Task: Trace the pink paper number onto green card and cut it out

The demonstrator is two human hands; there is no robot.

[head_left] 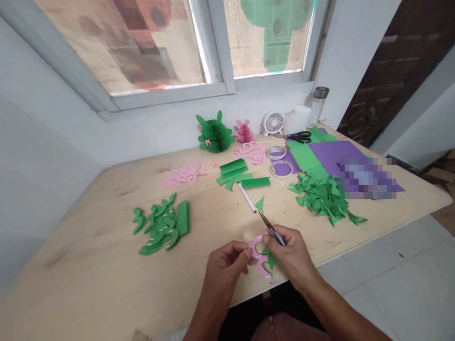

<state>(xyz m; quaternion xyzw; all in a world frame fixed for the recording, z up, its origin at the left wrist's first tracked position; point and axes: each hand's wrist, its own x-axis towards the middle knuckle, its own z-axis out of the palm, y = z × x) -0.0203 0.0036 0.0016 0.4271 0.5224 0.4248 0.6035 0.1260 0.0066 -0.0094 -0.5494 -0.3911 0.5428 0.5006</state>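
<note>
My left hand (227,263) is closed in a pinch on the left edge of a wavy pink paper cutout (263,271). A piece of green paper (271,260) shows behind the pink one. Small scissors (267,222) with bluish handles are held in my right hand (293,251), their blades pointing away from me. The thumb and finger of that hand also meet the top right of the pink cutout. Just beyond the blade tips lie a green paper scrap (260,204) and a white pen (247,198).
Curved green cutouts (163,225) lie at left, with pink cutouts (185,175) behind. Green scraps (320,194) are heaped at right near purple sheets (334,154). Tape rolls (280,168), black-handled scissors (300,137), paper figures (215,135), a fan (273,123) and a bottle (317,106) stand farther back.
</note>
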